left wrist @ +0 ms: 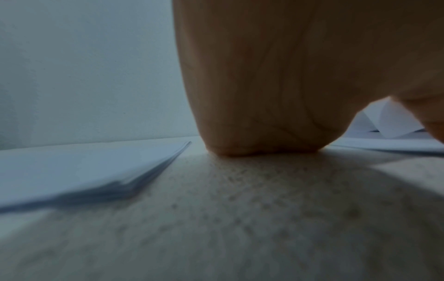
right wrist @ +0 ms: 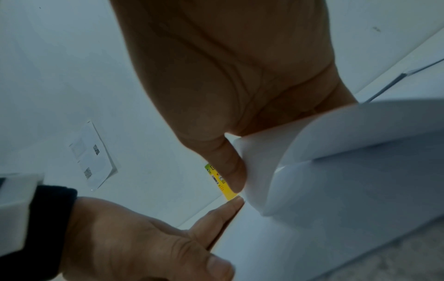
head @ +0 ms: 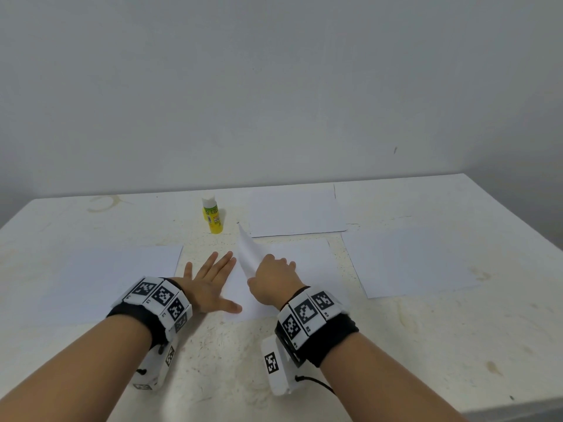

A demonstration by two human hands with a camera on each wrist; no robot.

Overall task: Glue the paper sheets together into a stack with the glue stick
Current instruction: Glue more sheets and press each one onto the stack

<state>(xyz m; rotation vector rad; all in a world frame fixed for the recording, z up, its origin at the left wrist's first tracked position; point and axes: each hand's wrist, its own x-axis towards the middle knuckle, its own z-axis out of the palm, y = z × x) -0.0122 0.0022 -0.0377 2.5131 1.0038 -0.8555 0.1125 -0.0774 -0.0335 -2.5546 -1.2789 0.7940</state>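
Step in hand: lifting top sheet [head: 248, 254] off centre sheet [head: 304, 257]. Right hand [head: 274, 278] pinching raised edge; left hand [head: 210, 284] flat, fingers spread, pinning sheet. Glue stick [head: 213, 214] upright, capped, beyond hands. Next, likely: fetching stick, uncapping.

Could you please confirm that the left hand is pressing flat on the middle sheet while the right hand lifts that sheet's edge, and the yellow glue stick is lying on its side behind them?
Not quite: the yellow glue stick with the white cap stands upright, as the head view shows. The rest holds: the left hand presses flat on the middle white paper sheet, and the right hand lifts its edge.
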